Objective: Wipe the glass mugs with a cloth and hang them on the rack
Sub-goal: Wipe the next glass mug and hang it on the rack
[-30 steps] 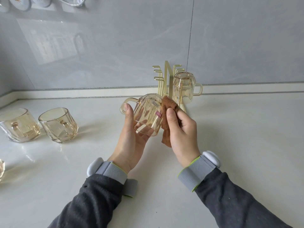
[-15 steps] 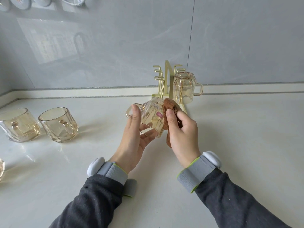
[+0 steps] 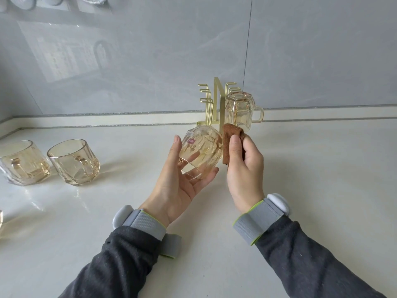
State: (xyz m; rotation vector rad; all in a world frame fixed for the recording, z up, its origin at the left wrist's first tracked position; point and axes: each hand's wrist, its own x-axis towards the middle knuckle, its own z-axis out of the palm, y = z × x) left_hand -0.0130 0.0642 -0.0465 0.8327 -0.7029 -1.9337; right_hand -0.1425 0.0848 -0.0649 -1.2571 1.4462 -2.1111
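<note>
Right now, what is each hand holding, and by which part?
Left hand grips the glass mug around its body; right hand pinches the folded brown cloth.

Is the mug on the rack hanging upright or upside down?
Upside down: the mug has its base on top and its rim at the bottom, with a wire of the rack inside it.

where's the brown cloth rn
Head view, centre: the brown cloth is pinched in the right hand against the mug the left hand holds, in front of the gold rack.

Glossy glass mug [image 3: 200, 152], napped cloth [image 3: 231, 145]
</note>
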